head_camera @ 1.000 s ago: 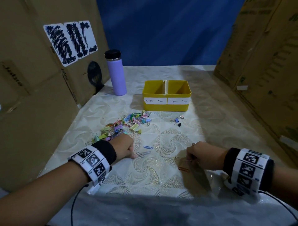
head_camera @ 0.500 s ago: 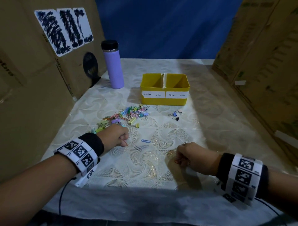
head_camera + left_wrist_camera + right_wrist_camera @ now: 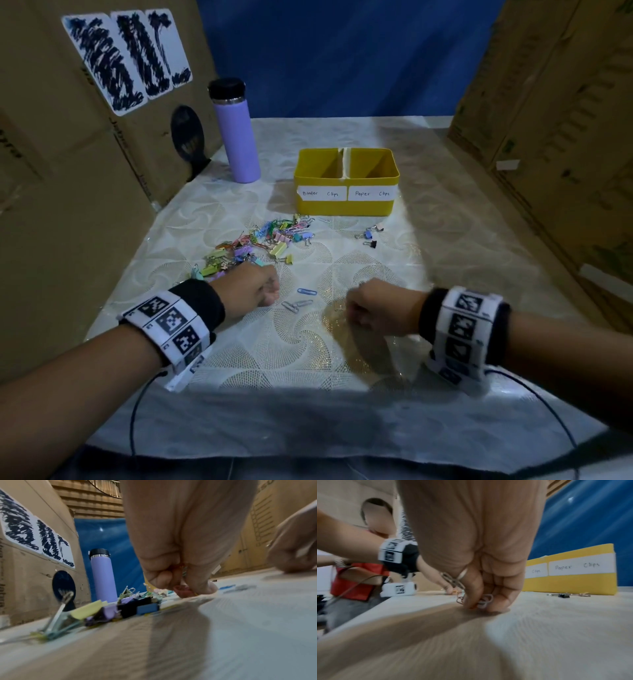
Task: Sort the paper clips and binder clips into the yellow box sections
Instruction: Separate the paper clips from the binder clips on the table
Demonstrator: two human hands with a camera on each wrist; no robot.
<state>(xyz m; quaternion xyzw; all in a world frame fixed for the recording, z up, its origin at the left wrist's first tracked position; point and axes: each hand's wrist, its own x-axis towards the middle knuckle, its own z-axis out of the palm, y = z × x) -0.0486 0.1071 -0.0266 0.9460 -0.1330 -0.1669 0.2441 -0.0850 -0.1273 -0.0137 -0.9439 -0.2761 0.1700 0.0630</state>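
A yellow two-section box [image 3: 346,205] labelled "Binder Clips" and "Paper Clips" stands mid-table. In front of it on the left lies a heap of coloured binder and paper clips [image 3: 260,245]. Two small binder clips [image 3: 369,238] lie apart on the right. My left hand [image 3: 263,289] is curled beside the heap, its fingers [image 3: 197,588] pinching small clips against the table. Loose paper clips [image 3: 301,298] lie between both hands. My right hand [image 3: 363,310] is curled on several paper clips [image 3: 485,601], fingertips on the table.
A purple bottle [image 3: 236,133] with a black lid stands left of the box. Cardboard walls [image 3: 68,178] close in both sides, and a blue backdrop hangs behind. The patterned tablecloth [image 3: 274,349] reaches to the near edge.
Both hands stay curled low on the table. The right hand has shifted a little to the left over an orange clip that showed beside it earlier. The view has tilted slightly.
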